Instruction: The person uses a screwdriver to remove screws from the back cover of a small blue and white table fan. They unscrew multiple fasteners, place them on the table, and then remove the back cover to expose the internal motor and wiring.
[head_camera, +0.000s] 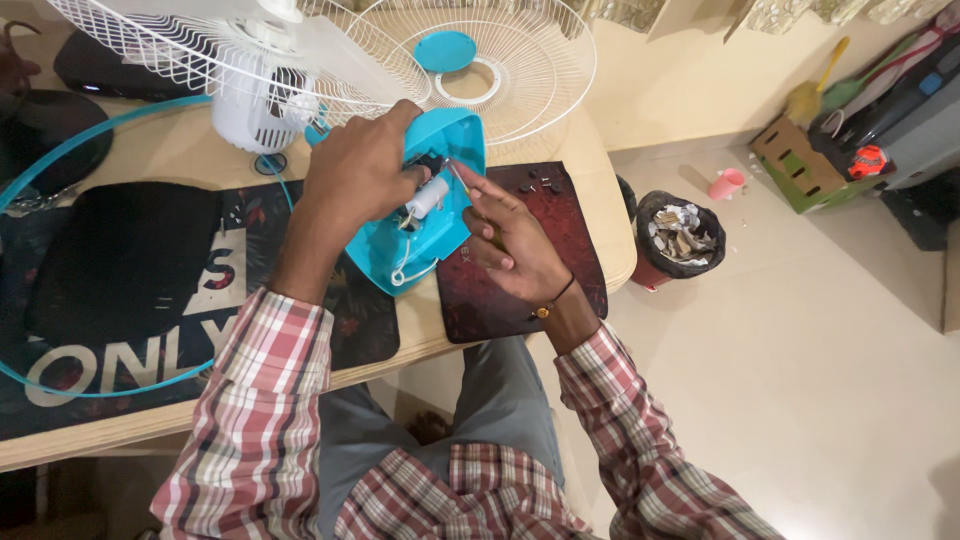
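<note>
At table centre: my left hand (355, 175) grips teal housing (440, 215); right hand (510, 240) pinches screwdriver (462, 182) w/ tip at capacitor (428, 196).

The fan housing (432, 205) is bright turquoise, with a white cylinder (427, 196) inside. The fan grilles (520, 60) are white, one with a turquoise centre cap (446, 51). The mat (520, 265) is dark maroon, the sleeves (262, 400) red-and-white plaid, the bin (678, 240) black-lined, the cup (727, 183) pink.
</note>
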